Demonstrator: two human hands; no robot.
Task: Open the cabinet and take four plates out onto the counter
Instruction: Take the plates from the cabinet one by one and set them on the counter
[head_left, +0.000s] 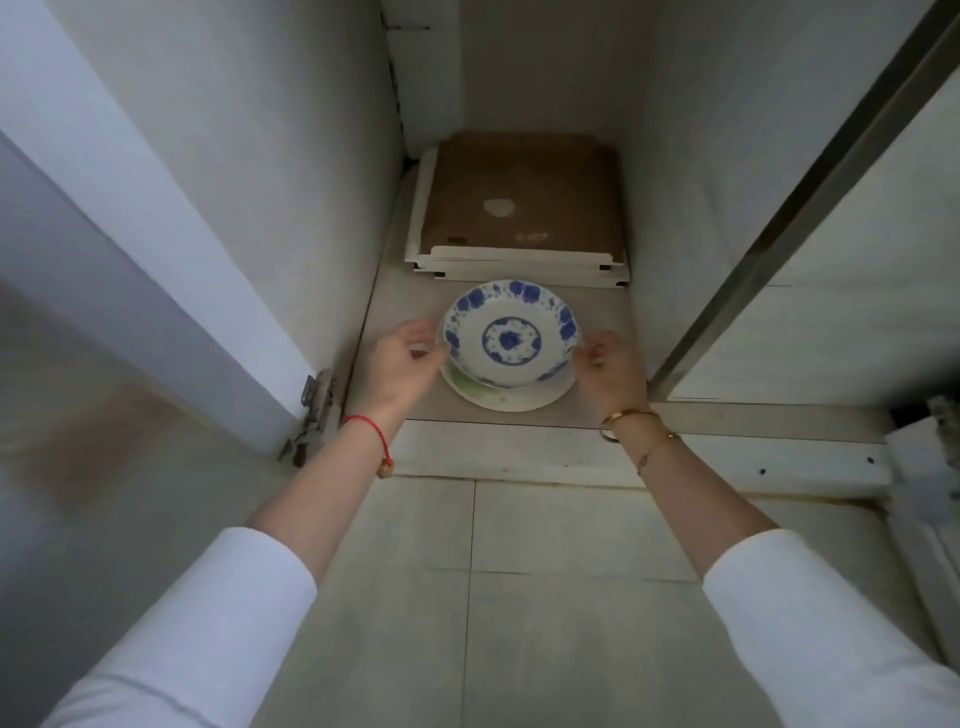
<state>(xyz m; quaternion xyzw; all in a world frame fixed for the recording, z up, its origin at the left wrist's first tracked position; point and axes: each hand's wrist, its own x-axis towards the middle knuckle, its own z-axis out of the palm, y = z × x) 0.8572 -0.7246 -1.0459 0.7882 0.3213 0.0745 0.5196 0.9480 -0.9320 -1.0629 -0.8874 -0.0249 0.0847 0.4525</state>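
Head cam, looks down into cabinet (519, 405), close.

Brown board (519, 197) lies flat on a stack of white panels (514, 262), well back in view. Board: matte, far corners notched, one pale round spot (498, 207) near its middle, a faint mark closer to its front edge. Panels: at least three layers, front edges stepped, small dark notches at the front corners; they stick out past the board on the left and at the front. Floor (545, 597) in the foreground: pale tiles, thin dark grout lines, one running away from the camera, one crossing it. Dark metal strip (810, 208) runs diagonally up the right side. Far-right detail too blurred to read.
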